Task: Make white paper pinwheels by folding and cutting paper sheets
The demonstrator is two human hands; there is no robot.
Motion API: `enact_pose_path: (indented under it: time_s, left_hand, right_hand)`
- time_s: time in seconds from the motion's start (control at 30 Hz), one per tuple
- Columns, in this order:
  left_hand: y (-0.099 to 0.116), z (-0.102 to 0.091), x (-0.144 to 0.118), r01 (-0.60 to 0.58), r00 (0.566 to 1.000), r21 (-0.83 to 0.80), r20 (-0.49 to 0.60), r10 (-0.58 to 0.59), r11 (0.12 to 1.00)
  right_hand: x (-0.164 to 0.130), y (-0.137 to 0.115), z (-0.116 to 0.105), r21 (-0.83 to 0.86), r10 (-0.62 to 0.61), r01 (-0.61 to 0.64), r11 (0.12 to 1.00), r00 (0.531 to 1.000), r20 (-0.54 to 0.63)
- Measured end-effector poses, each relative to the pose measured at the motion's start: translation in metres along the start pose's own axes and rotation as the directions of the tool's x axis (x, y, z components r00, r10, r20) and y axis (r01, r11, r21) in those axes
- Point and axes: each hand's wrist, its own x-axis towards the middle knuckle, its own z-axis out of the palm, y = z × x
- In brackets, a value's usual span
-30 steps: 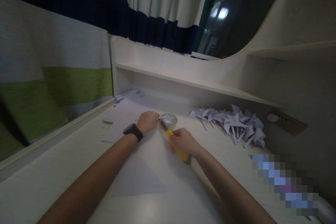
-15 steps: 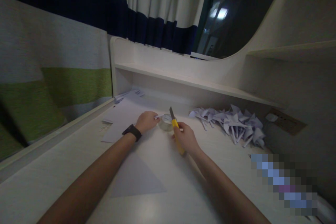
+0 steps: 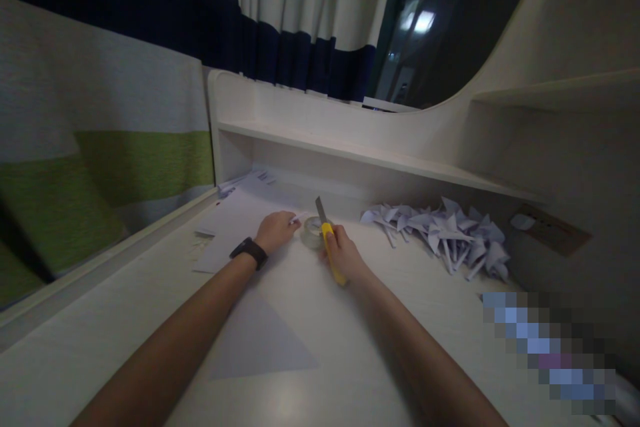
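My right hand (image 3: 345, 255) is closed around a yellow utility knife (image 3: 327, 233), its blade out and pointing up and away from me. My left hand (image 3: 277, 233), with a dark band on the wrist, pinches a thin white paper stick (image 3: 301, 217). Between the two hands a roll of clear tape (image 3: 311, 235) rests on the desk, partly covered by the knife and the right hand. A triangular piece of white paper (image 3: 263, 343) lies flat in front of me, close to my left forearm.
White paper sheets (image 3: 240, 207) lie left of my left hand. A heap of paper pinwheels (image 3: 450, 233) sits at the back right. Behind the desk (image 3: 380, 327) runs a low shelf (image 3: 350, 155). A brown card (image 3: 555, 230) is on the right, with a blurred-out patch nearer.
My right hand has moved slightly left with the knife, bringing the blade nearer the paper stick. My left hand keeps its pinch and has barely shifted.
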Motion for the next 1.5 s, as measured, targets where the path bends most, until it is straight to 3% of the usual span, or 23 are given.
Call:
enact_pose_path:
  time_s: [0.13, 0.27, 0.4, 0.53, 0.67, 0.77, 0.9, 1.17, 1.33, 1.43, 1.5]
  left_hand:
    - [-0.004, -0.006, 0.003, 0.06, 0.998, -0.112, -0.026, -0.063, 0.992]
    - [0.002, -0.012, 0.008, 0.073, 0.996, -0.286, -0.028, -0.084, 0.955]
    - [0.022, -0.019, 0.007, 0.027, 0.999, -0.461, -0.019, -0.04, 0.887]
    - [0.055, -0.031, -0.006, 0.004, 0.999, -0.613, 0.03, 0.018, 0.79]
    - [0.092, -0.042, -0.027, 0.043, 0.98, -0.732, 0.164, 0.115, 0.68]
    - [0.116, -0.048, -0.044, 0.062, 0.953, -0.753, 0.24, 0.186, 0.655]
    - [0.133, -0.048, -0.066, 0.114, 0.932, -0.762, 0.305, 0.197, 0.638]
    - [0.135, -0.031, -0.096, 0.06, 0.918, -0.743, 0.304, 0.256, 0.666]
    - [0.135, -0.021, -0.1, 0.038, 0.922, -0.728, 0.29, 0.258, 0.685]
    - [0.134, -0.016, -0.101, -0.009, 0.919, -0.724, 0.266, 0.291, 0.689]
    - [0.133, -0.014, -0.102, -0.04, 0.915, -0.718, 0.253, 0.315, 0.695]
  right_hand:
    - [0.001, 0.007, -0.004, 0.113, 0.01, -0.004, 0.994, 0.999, -0.051]
    - [-0.011, 0.009, -0.031, 0.16, 0.052, -0.035, 0.987, 0.993, -0.105]
    - [-0.04, 0.027, -0.078, -0.061, 0.166, -0.175, 0.983, 0.977, -0.132]
    - [-0.081, 0.058, -0.115, -0.381, 0.12, -0.195, 0.904, 0.97, -0.211]
    - [-0.113, 0.076, -0.131, -0.408, 0.146, -0.24, 0.881, 0.957, -0.249]
    - [-0.124, 0.078, -0.135, -0.404, 0.152, -0.263, 0.876, 0.946, -0.286]
    - [-0.128, 0.082, -0.136, -0.432, 0.138, -0.261, 0.863, 0.945, -0.297]
    - [-0.13, 0.101, -0.137, -0.519, 0.074, -0.218, 0.826, 0.956, -0.284]
    - [-0.133, 0.079, -0.131, -0.533, -0.069, -0.148, 0.833, 0.928, -0.366]
    - [-0.13, 0.045, -0.114, -0.269, -0.097, 0.009, 0.963, 0.944, -0.315]
    - [-0.126, 0.021, -0.1, 0.007, -0.089, 0.091, 0.996, 0.983, -0.158]
